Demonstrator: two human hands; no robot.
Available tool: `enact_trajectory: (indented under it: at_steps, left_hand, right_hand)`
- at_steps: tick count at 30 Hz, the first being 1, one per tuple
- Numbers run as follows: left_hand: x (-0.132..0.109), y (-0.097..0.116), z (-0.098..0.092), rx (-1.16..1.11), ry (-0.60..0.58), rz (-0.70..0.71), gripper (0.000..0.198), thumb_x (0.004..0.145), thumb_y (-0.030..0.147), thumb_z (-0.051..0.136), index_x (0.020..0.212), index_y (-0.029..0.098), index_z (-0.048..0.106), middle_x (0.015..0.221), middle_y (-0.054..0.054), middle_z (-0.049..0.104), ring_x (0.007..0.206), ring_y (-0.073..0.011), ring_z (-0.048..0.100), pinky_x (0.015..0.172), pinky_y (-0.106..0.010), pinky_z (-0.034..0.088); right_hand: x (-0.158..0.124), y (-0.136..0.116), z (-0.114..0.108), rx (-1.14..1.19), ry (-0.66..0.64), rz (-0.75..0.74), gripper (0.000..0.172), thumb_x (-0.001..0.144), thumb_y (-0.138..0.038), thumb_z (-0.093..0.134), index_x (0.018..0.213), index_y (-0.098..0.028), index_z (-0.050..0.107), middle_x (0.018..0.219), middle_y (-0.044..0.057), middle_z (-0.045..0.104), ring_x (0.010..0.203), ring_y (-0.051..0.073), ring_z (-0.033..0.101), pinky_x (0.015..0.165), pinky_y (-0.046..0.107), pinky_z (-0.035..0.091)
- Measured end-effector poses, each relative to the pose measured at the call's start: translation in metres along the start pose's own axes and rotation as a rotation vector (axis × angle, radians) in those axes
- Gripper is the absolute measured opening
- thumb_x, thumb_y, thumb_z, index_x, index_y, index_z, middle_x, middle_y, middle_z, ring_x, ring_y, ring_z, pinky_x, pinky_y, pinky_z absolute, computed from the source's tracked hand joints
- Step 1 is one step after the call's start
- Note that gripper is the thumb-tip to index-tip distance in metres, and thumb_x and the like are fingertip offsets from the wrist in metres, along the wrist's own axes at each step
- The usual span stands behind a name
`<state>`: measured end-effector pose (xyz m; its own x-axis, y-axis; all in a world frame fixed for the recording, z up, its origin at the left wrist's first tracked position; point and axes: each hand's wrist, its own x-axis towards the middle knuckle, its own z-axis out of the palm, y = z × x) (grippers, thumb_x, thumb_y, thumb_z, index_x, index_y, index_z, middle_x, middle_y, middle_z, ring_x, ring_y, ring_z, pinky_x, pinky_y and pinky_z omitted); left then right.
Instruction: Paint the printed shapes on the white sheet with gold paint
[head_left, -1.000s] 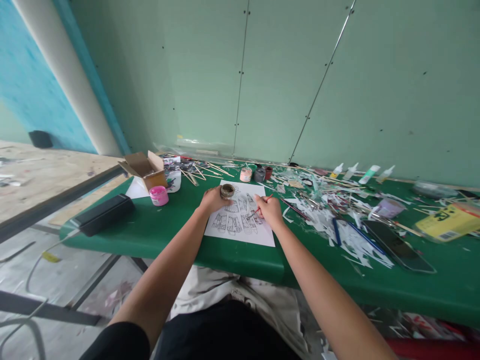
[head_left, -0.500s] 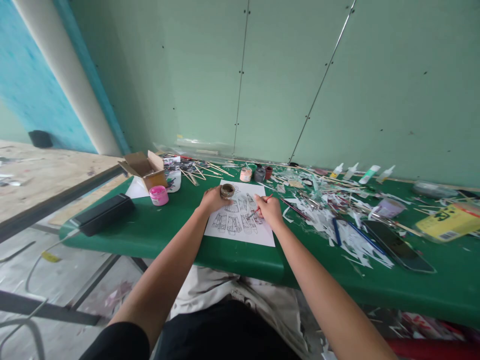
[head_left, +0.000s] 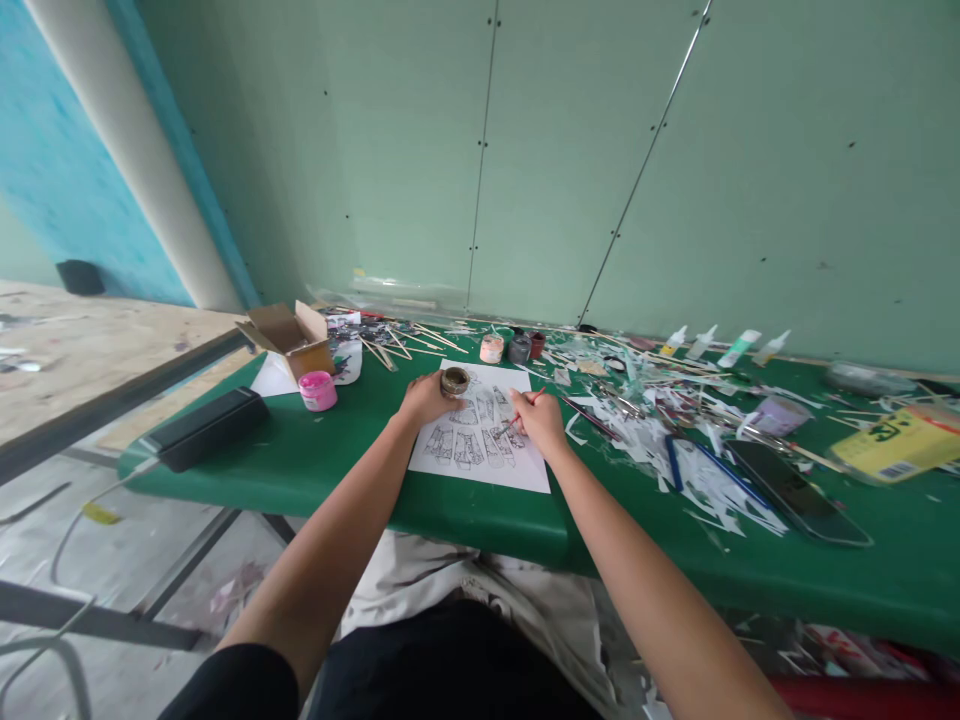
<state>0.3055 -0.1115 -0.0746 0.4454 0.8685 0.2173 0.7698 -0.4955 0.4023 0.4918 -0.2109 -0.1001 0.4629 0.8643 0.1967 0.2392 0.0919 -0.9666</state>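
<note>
My left hand [head_left: 428, 399] is closed round a small open paint jar [head_left: 454, 381], held over the upper left of a white printed sheet [head_left: 480, 478]. Black line drawings of several patterned shapes cover the paper. In my right hand [head_left: 541, 418] is a thin red paintbrush [head_left: 517, 423], pinched between the fingers. Its tip points down and left, at one of the drawn shapes in the lower right; whether it touches the paper I cannot tell.
Left of the sheet are a pink jar [head_left: 318, 391], an open cardboard box [head_left: 292, 338] and a black speaker-like block [head_left: 205, 427]. Paint jars [head_left: 492, 348] stand behind. Paper scraps [head_left: 660, 445], a phone [head_left: 796, 492] and a yellow packet [head_left: 896, 445] lie to the right.
The paintbrush tip has shifted very slightly over the drawing. Both hands and the jar otherwise stay where they were.
</note>
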Motion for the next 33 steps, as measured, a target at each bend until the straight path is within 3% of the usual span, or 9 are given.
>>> enact_trajectory:
  at_steps: [33]
  left_hand:
    - [0.0009, -0.0006, 0.0000, 0.001, 0.000, -0.002, 0.056, 0.065, 0.047, 0.075, 0.111, 0.020, 0.059, 0.112, -0.010, 0.066, 0.103, -0.0306, 0.061, 0.086, -0.037, 0.046]
  right_hand:
    - [-0.0033, -0.0057, 0.0000, -0.008, -0.014, 0.016, 0.042, 0.076, -0.040, 0.056, 0.041, -0.022, 0.042, 0.028, -0.005, 0.038, 0.026, 0.009, 0.034, 0.033, 0.023, 0.031]
